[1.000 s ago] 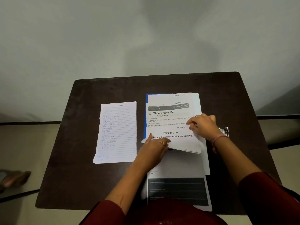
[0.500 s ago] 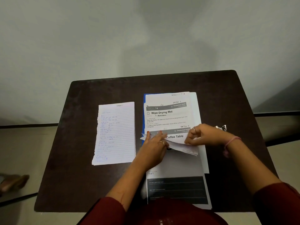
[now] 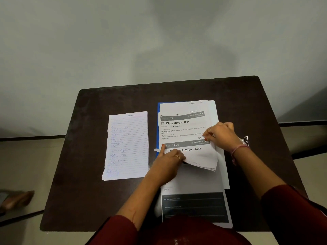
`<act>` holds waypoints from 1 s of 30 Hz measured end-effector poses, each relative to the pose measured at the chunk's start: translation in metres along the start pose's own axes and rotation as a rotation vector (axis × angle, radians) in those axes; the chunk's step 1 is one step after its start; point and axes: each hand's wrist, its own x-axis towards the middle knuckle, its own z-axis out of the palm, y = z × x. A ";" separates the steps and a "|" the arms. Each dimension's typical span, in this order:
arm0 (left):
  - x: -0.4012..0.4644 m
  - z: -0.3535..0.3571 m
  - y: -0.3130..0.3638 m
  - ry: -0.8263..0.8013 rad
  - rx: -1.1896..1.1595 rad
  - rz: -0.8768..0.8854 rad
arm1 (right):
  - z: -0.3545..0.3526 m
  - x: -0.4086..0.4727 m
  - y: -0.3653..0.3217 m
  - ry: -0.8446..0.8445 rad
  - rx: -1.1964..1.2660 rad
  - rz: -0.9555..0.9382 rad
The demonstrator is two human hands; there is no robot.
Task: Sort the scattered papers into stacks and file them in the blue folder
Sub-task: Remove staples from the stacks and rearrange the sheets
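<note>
A pile of printed sheets (image 3: 185, 124) lies on the blue folder (image 3: 158, 128), of which only the left edge shows. The top visible sheets read "Wipe Drying Mat" and "Coffee Table". My left hand (image 3: 169, 160) rests on the lower left of the "Coffee Table" sheet (image 3: 198, 154), index finger pointing up along its edge. My right hand (image 3: 221, 135) pinches the upper right corner of that sheet, which is bent and lifted. A long printed page (image 3: 192, 200) with a dark band runs toward me under the pile.
A lined handwritten sheet (image 3: 127, 145) with a torn left edge lies alone to the left on the dark brown table (image 3: 88, 191). A metal binder clip (image 3: 246, 140) sits just right of my right wrist. Past the table are pale floor and wall.
The "TASK ID: 2723" sheet on top is gone from view, and the "Coffee Table" sheet now shows. My right hand dipped down, then came back up to the sheet's right corner.
</note>
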 end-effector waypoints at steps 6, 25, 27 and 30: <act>0.000 0.009 0.000 0.100 -0.018 0.000 | -0.015 -0.032 0.001 -0.340 0.442 -0.140; 0.027 -0.025 -0.013 0.062 -0.182 -0.182 | 0.026 -0.068 -0.003 -0.282 1.456 0.340; 0.033 -0.029 -0.021 0.032 -0.205 -0.206 | 0.030 -0.078 -0.006 -0.270 1.411 0.290; 0.039 -0.032 -0.031 -0.039 -0.279 -0.223 | 0.042 -0.084 -0.004 -0.268 1.288 0.282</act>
